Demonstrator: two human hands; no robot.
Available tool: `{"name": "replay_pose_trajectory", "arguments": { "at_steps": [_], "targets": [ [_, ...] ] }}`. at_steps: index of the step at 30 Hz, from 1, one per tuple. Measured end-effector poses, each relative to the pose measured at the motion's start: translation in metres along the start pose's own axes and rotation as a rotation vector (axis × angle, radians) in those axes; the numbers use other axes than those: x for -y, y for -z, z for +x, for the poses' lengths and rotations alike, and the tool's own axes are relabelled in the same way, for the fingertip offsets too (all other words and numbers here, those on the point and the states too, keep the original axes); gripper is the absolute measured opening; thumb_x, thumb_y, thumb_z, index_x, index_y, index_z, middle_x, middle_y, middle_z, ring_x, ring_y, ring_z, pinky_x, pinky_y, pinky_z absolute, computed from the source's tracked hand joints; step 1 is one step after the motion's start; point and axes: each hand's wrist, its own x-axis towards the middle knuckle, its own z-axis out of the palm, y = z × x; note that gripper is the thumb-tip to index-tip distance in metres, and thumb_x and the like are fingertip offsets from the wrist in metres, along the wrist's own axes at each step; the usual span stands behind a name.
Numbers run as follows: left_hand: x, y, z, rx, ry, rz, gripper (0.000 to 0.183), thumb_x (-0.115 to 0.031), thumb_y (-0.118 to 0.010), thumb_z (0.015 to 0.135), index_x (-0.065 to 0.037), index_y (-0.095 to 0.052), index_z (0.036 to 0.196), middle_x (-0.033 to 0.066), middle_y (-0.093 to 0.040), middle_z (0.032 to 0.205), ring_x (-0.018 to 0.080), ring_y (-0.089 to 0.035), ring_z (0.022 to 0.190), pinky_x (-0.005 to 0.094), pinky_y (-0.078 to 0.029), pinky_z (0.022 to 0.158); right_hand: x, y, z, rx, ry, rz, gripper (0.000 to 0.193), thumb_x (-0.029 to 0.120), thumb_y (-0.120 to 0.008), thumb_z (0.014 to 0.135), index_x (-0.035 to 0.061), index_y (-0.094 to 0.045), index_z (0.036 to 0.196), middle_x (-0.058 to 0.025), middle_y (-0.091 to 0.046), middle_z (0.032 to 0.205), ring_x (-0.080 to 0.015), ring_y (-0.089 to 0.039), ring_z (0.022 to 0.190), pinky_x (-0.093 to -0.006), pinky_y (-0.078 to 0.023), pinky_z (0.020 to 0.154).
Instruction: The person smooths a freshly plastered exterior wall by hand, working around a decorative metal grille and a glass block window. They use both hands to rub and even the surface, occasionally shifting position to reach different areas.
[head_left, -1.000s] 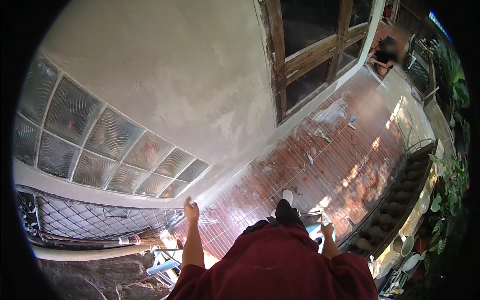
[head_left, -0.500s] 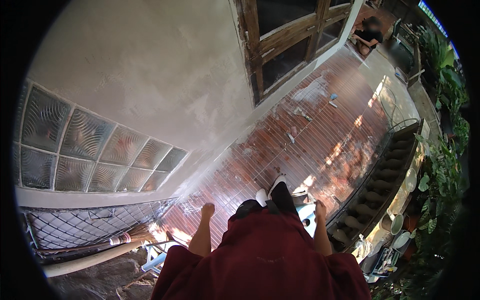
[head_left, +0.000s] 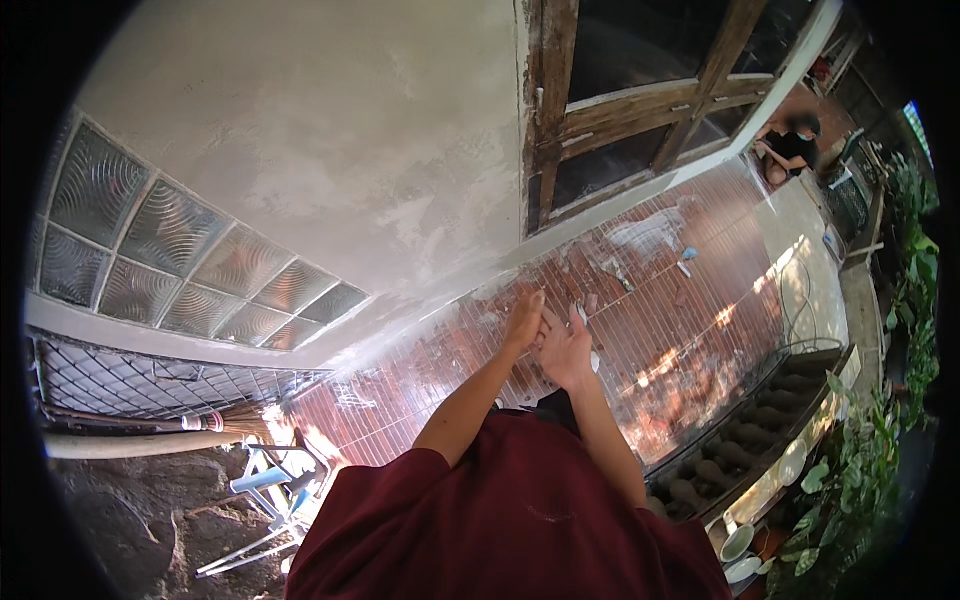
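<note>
In front of my body my two hands come together over the tiled floor (head_left: pixel 480 372). My left hand (head_left: pixel 526 322) is open, its fingers reaching across toward the palm of my right hand. My right hand (head_left: pixel 565 354) is open too, palm turned up and inward with the thumb raised. The fingers of the two hands overlap, and they seem to touch. No tool or other thing shows in either hand. Part of a white shoe (head_left: pixel 596 362) shows just beyond my right hand.
A plastered wall (head_left: pixel 330 150) with glass blocks (head_left: pixel 165 228) and a wooden-framed door (head_left: pixel 620 120) runs along the left. A baluster railing (head_left: pixel 735 440) stands right. Scraps, including a blue one (head_left: pixel 689 254), lie ahead. A person (head_left: pixel 790 152) squats far right. A broom (head_left: pixel 215 421) lies lower left.
Both my hands have risen from beside my body and met in front of it. My left hand, curled before, has opened. The view has turned somewhat.
</note>
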Motion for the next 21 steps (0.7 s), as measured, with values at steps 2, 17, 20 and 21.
{"name": "replay_pose_trajectory", "arguments": {
  "at_steps": [2,17,20,21],
  "targets": [
    [0.037,-0.016,0.029,0.124,0.509,-0.387,0.049,-0.040,-0.042,0.098,-0.010,-0.052,0.136,0.0183,-0.062,0.118,0.0327,-0.060,0.105,0.0432,-0.046,0.093,0.013,0.008,0.003,0.059,-0.059,-0.083,0.069,0.051,-0.039,0.099,0.0014,-0.033,0.147,-0.0158,-0.050,0.142,-0.0299,-0.050,0.129,-0.0389,-0.034,0.110],
    [0.050,-0.055,-0.109,-0.514,1.079,-1.101,0.046,-0.032,-0.051,0.095,-0.011,-0.050,0.136,0.0088,-0.058,0.128,0.0280,-0.063,0.107,0.0408,-0.048,0.087,0.233,0.111,0.129,-0.150,-0.394,-0.943,0.054,0.039,-0.047,0.097,0.0040,-0.046,0.139,-0.0135,-0.062,0.129,-0.0245,-0.061,0.116,-0.0355,-0.047,0.095],
    [0.076,-0.074,-0.195,-0.689,1.580,-1.217,0.041,-0.028,-0.051,0.091,-0.008,-0.051,0.127,0.0111,-0.061,0.121,0.0313,-0.067,0.093,0.0405,-0.052,0.069,0.241,0.019,0.177,0.157,-0.131,-1.388,0.051,0.032,-0.051,0.097,0.0040,-0.047,0.140,-0.0153,-0.062,0.128,-0.0268,-0.062,0.116,-0.0368,-0.049,0.091],
    [0.078,-0.084,-0.216,-0.793,1.674,-1.210,0.046,-0.027,-0.050,0.091,-0.004,-0.047,0.131,0.0147,-0.060,0.122,0.0337,-0.066,0.098,0.0420,-0.051,0.066,0.241,-0.021,0.192,0.246,0.041,-1.544,0.051,0.029,-0.053,0.097,0.0040,-0.046,0.140,-0.0167,-0.063,0.127,-0.0286,-0.061,0.117,-0.0389,-0.050,0.092]
  ]
}}
